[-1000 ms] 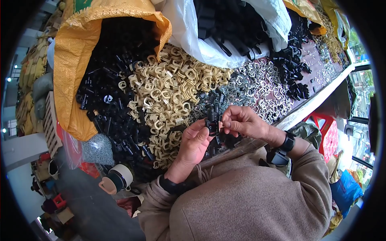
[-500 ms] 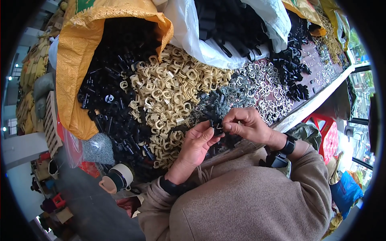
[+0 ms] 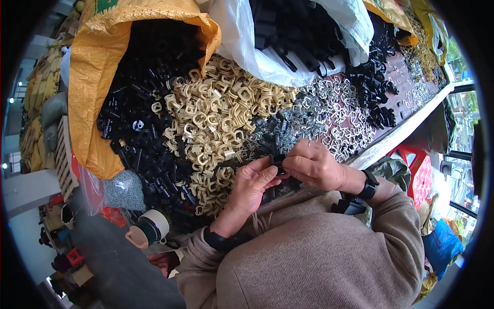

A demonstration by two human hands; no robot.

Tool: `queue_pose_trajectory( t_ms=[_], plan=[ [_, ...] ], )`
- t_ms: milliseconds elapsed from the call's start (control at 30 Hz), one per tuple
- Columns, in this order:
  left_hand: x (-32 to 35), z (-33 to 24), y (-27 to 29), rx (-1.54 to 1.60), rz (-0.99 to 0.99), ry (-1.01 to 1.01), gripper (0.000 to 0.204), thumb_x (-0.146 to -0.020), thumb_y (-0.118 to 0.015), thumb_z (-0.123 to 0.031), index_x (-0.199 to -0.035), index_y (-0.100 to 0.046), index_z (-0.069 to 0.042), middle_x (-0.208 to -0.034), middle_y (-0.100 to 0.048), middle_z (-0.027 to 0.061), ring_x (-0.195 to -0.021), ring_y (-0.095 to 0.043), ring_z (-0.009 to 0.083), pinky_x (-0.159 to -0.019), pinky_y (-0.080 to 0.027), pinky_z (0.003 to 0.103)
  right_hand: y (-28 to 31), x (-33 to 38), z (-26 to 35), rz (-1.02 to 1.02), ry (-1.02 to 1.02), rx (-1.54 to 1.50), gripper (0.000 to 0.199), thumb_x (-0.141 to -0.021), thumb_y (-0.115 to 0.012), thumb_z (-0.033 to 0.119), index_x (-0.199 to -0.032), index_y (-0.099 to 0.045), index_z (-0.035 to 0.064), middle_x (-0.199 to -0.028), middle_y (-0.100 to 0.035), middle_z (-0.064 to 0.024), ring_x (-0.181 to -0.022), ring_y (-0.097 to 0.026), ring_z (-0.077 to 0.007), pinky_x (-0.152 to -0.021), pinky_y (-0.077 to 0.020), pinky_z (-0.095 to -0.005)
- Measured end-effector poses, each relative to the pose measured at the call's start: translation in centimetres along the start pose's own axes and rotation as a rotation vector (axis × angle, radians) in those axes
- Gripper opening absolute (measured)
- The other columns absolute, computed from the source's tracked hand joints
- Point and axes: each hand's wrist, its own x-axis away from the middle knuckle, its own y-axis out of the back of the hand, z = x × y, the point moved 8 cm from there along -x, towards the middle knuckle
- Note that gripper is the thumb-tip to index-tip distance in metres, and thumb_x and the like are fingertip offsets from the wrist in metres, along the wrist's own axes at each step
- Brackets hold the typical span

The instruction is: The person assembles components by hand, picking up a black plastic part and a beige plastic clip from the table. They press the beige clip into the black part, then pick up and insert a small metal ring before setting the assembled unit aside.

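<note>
Between my hands sits a small black plastic part (image 3: 278,159), mostly covered by fingers. My left hand (image 3: 253,185) grips it from the left, thumb on top and fingers curled beneath. My right hand (image 3: 315,167) is closed at the part's right side, fingers bunched; whether a smaller piece is pinched there I cannot make out. Just beyond are a heap of cream plastic loops (image 3: 211,118) and, to its right, a spread of shiny metal U-shaped clips (image 3: 342,110). Black cylindrical parts (image 3: 149,154) are piled at the left.
An orange woven sack (image 3: 95,103) and a white sack (image 3: 242,44) open onto the table, both holding black parts. At lower left are a bag of small grey pieces (image 3: 124,190) and a lidded cup (image 3: 154,224). A red plastic stool (image 3: 417,170) stands right of the table edge.
My right hand has shifted slightly left and closed in on the black part, its fingers now bunched against it. My left hand has barely moved.
</note>
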Motion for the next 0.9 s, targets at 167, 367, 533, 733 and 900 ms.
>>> queue_pose_trajectory(
  t_ms=[167,367,533,733,900],
  plan=[
    [0.2,0.0,0.0,-0.074,-0.004,0.018,0.027,-0.081,-0.053,-0.016,-0.103,-0.051,0.0,-0.09,-0.059,0.0046,-0.079,-0.059,0.0125,-0.065,-0.046,0.02,-0.8,0.2,-1.0,0.047,-0.117,-0.126,0.012,-0.068,-0.062,0.002,-0.076,-0.054,0.003,-0.071,-0.049,-0.0043,-0.062,-0.05,-0.0166,-0.052,-0.0401,-0.0266],
    [0.5,-0.2,0.2,-0.1,0.02,-0.01,0.028,-0.083,-0.049,-0.014,-0.105,-0.049,0.003,-0.092,-0.057,0.0086,-0.078,-0.059,0.0158,-0.066,-0.048,0.02,-4.5,1.9,-5.0,0.137,-0.729,-0.891,0.011,-0.074,-0.061,0.007,-0.076,-0.05,0.0044,-0.071,-0.045,0.0036,-0.064,-0.045,-0.0044,-0.051,-0.0377,-0.0214],
    [2.5,-1.8,2.0,-0.036,-0.043,-0.047,0.027,-0.082,-0.049,-0.014,-0.103,-0.049,0.003,-0.091,-0.057,0.0118,-0.078,-0.059,0.0168,-0.066,-0.048,0.021,-5.5,0.6,-4.5,0.312,-0.487,-0.92,0.014,-0.075,-0.06,0.007,-0.084,-0.049,0.0032,-0.071,-0.047,0.0003,-0.062,-0.05,-0.009,-0.052,-0.0407,-0.0231],
    [5.0,-3.9,5.4,0.039,-0.274,-0.248,0.023,-0.082,-0.049,-0.012,-0.099,-0.05,0.002,-0.092,-0.057,0.0144,-0.076,-0.059,0.0181,-0.064,-0.048,0.021,-5.2,-5.4,-2.6,0.241,-0.052,-0.114,0.02,-0.071,-0.059,0.009,-0.087,-0.05,0.0029,-0.072,-0.05,-0.0085,-0.066,-0.054,-0.0229,-0.055,-0.0444,-0.0302],
    [5.6,-4.0,6.0,0.086,-0.298,-0.284,0.022,-0.081,-0.049,-0.013,-0.099,-0.05,0.001,-0.093,-0.057,0.0146,-0.075,-0.059,0.0176,-0.062,-0.047,0.021,-7.5,-6.5,-4.3,0.334,-0.211,0.205,0.023,-0.068,-0.059,0.012,-0.089,-0.052,0.0034,-0.076,-0.05,-0.0118,-0.069,-0.054,-0.028,-0.058,-0.045,-0.0343]
  ],
)
